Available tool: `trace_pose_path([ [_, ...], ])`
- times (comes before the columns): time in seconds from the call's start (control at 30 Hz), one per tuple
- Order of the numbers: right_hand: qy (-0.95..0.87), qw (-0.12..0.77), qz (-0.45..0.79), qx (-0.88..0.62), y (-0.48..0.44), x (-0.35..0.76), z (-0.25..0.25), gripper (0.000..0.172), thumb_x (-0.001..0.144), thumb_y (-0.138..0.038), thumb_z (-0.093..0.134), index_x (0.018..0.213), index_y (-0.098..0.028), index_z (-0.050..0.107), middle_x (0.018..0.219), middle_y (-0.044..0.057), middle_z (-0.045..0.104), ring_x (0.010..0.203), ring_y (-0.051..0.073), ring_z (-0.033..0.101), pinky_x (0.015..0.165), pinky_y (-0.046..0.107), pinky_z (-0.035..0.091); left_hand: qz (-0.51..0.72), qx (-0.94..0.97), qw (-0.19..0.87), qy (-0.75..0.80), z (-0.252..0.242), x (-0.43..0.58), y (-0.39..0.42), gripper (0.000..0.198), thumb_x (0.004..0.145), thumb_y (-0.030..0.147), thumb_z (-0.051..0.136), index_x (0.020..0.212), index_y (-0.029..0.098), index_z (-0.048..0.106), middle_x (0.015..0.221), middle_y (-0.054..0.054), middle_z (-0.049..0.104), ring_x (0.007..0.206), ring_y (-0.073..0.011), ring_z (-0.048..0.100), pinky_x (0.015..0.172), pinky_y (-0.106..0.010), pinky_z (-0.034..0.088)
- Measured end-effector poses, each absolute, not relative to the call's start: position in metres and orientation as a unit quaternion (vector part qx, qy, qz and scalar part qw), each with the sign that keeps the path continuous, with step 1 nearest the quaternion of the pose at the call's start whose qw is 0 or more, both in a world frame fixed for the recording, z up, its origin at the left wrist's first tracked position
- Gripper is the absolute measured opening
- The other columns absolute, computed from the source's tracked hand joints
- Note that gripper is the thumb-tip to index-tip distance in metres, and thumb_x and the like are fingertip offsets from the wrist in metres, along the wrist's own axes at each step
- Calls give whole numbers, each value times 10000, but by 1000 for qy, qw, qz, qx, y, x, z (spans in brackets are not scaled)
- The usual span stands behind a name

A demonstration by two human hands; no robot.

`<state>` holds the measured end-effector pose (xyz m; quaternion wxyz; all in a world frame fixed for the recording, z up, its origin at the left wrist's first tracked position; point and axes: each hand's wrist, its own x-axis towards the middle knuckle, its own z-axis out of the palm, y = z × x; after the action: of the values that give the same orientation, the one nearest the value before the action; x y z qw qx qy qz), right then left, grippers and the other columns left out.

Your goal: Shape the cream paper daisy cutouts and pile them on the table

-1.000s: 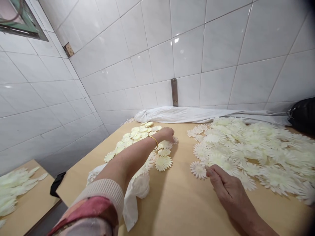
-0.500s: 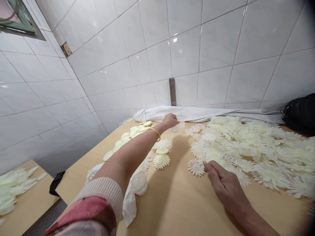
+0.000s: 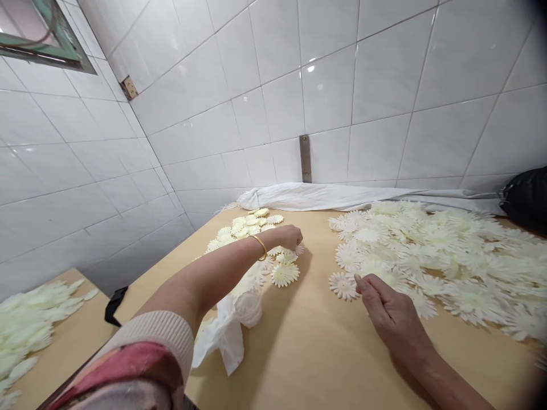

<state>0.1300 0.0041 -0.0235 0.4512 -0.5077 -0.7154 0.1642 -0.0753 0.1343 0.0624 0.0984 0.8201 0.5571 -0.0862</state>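
Note:
My left hand (image 3: 291,237) reaches across the table, fingers closed around the edge of a pale fabric flower (image 3: 299,249) that shows just below them. Beneath that hand and forearm is the left group of cream daisy-shaped flowers (image 3: 285,274), partly hidden by the arm. My right hand (image 3: 393,319) is raised near the front of the larger right pile of flowers (image 3: 448,256). Its thumb and forefinger are pressed together beside a single small flower (image 3: 343,286); whatever is in that pinch is too small to make out.
A crumpled white cloth (image 3: 226,336) and a translucent round thing (image 3: 248,309) lie below my left forearm. White fabric (image 3: 307,196) runs along the tiled wall. A black bag (image 3: 525,199) stands at the far right. More pale pieces (image 3: 34,319) cover a lower-left table.
My left hand has come back from near the wall fabric, toward me and onto the left flower group. The right hand stays pinched in nearly the same place. The view has shifted slightly.

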Motion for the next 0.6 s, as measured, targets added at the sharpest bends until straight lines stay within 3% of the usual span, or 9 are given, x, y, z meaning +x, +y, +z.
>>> trace_pose_path([
  [0.1,-711,453,167,-510,3,129,-23,343,852,-427,333,584,-214,344,466,-60,281,423,89,305,419,202,292,-48,823,84,560,54,-81,132,119,621,143,521,581,179,628,652,-50,616,691,-179,550,651,-280,427],
  [0.23,-711,450,175,-512,3,130,-23,338,852,-424,331,586,-214,336,468,-59,280,426,90,306,418,202,287,5,817,96,569,64,-86,134,107,635,118,517,622,159,615,641,-43,616,638,-146,548,607,-253,429],
  [0.33,-713,448,175,-510,4,131,-25,336,848,-423,330,583,-216,328,465,-59,280,420,92,304,412,203,285,50,808,123,574,76,-85,137,221,741,219,484,910,146,607,736,-59,643,622,-123,568,594,-235,443],
  [0.4,-713,445,177,-512,5,131,-27,336,844,-429,330,584,-217,336,462,-58,285,417,93,309,411,203,289,70,811,135,565,81,-84,138,404,794,311,447,1166,157,474,895,-84,649,679,-116,590,637,-233,454],
  [0.47,-712,439,180,-518,6,131,-27,338,843,-438,326,590,-217,352,463,-57,296,420,95,322,417,202,298,39,820,112,561,81,-82,139,562,779,387,472,1284,173,347,1052,-106,611,788,-136,597,705,-246,453],
  [0.53,-710,435,182,-523,6,131,-27,338,843,-445,323,596,-217,363,463,-55,305,423,98,332,423,201,304,-23,822,69,565,74,-83,140,606,704,410,565,1236,155,427,1093,-125,591,903,-197,574,776,-284,436],
  [0.6,-709,437,181,-522,6,131,-27,339,840,-445,325,590,-218,355,462,-55,303,422,99,327,417,202,299,-71,818,41,569,62,-85,141,494,614,380,652,1038,137,586,1018,-129,618,963,-260,545,822,-328,412],
])
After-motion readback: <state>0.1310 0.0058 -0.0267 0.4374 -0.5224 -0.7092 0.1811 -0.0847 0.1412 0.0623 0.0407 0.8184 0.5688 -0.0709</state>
